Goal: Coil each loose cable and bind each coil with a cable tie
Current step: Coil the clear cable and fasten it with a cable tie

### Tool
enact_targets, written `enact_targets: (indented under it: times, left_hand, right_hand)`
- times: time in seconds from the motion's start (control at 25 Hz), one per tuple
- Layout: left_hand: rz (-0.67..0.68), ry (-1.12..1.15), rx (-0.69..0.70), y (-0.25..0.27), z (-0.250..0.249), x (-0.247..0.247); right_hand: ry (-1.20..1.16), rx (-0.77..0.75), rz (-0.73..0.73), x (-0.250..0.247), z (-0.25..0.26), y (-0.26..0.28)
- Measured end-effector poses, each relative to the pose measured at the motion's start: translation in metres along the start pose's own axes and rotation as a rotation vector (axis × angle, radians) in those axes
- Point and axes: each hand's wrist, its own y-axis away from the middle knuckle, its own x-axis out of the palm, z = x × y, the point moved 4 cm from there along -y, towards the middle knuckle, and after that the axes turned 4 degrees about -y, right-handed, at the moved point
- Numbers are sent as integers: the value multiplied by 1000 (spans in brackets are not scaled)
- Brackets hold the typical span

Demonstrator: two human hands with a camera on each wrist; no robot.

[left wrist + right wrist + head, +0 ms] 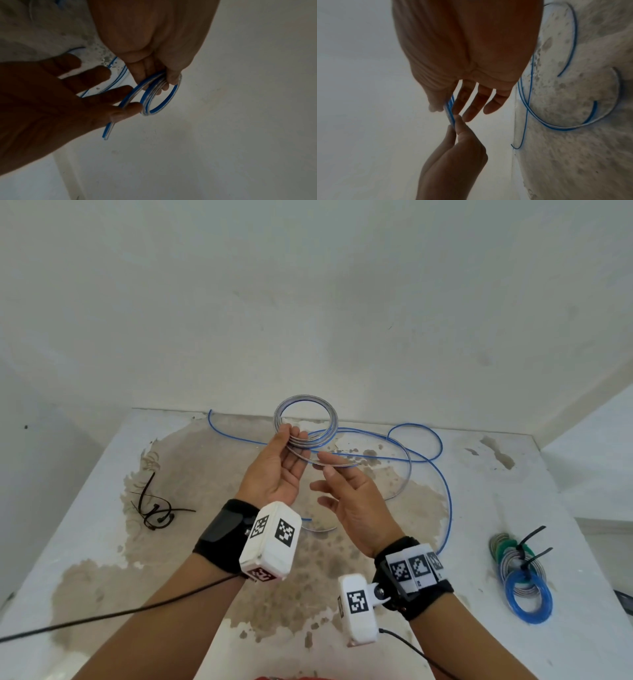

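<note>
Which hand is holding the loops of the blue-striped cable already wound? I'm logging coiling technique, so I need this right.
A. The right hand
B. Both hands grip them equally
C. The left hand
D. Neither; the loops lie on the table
C. The left hand pinches the wound loops between thumb and fingers above the table, while the right hand only guides the loose cable with open fingers.

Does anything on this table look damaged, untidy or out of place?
Yes. The white table has a large brownish patch where the coating looks worn or peeled. Much of the blue cable sprawls loose across it, uncoiled. The bound coils and spare cable ties look orderly enough.
</note>
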Motion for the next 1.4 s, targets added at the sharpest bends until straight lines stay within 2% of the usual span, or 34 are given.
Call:
enact_targets:
  times: [0.2, 0.4, 0.48, 0.64, 0.8, 0.96, 1.08, 1.16, 1.24, 1.4]
  left_hand:
    - [-25, -55, 12, -4, -16, -3]
    - [-40, -118, 37, -3, -32, -5]
    - [3, -158, 36, -1, -28, -7]
    - [155, -380, -15, 9, -26, -13]
    - [246, -576, -93, 16, -22, -21]
    - [244, -595, -110, 17, -20, -27]
    - [215, -597, -89, 16, -16, -27]
    - [172, -576, -52, 15, -15, -25]
    - [135, -543, -27, 13, -14, -23]
    - [97, -544, -30, 11, -9, -23]
  right_hand:
    - [231, -151, 28, 2, 5, 3]
    - [241, -152, 77, -4, 5, 10]
    - [180, -107, 95, -11, 6, 8]
    - [-166, 205, 24, -26, 10, 0]
    - [-119, 217, -18, -34, 18, -11]
    - [54, 208, -68, -36, 17, -13]
    - [246, 107, -166, -35, 19, -12]
    - [192, 119, -170, -30, 16, -10]
    - [96, 185, -113, -24, 11, -8]
    - [206, 115, -148, -26, 13, -8]
